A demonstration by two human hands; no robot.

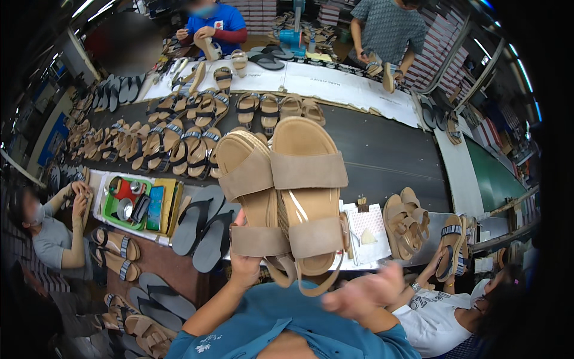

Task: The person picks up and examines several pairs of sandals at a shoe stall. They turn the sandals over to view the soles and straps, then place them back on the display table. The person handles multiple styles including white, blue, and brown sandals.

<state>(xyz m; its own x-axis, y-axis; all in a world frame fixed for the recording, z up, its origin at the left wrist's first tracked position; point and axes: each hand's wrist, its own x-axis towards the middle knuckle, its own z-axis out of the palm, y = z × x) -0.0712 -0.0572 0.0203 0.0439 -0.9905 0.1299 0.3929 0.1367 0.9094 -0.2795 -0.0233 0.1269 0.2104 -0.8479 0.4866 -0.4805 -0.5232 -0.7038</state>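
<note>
Tan sandals (pixel 281 197) — a pair with wide suede-like straps and light footbeds — are held up side by side above the tabletop (pixel 382 155), soles toward the camera's lower edge and toes pointing away. The left hand (pixel 244 263) clasps the heel end of the left sandal from below, thumb raised against its inner edge, fingers wrapped underneath. The right hand (pixel 362 293) is motion-blurred beside the loose ankle strap of the right sandal; it appears spread and not closed on anything, though the blur leaves its contact with the strap uncertain.

Step in hand, as judged: a paired check of the two sandals, held level for comparison. The next move would call for a firm second grip on the right sandal's heel or strap, since the whole pair seems to rest on one hand.

Surroundings: rows of brown strapped sandals (pixel 179 143) lie on the dark tabletop beyond; grey flip-flops (pixel 203 224) and a green tray (pixel 128 206) of small items lie at the left; more tan sandals (pixel 406 221) at the right. Other people work around the tabletop.

Hard to make out — how the two sandals are joined or stacked at the heels, the left fingers under the sole, and the buckle at the dangling strap.
</note>
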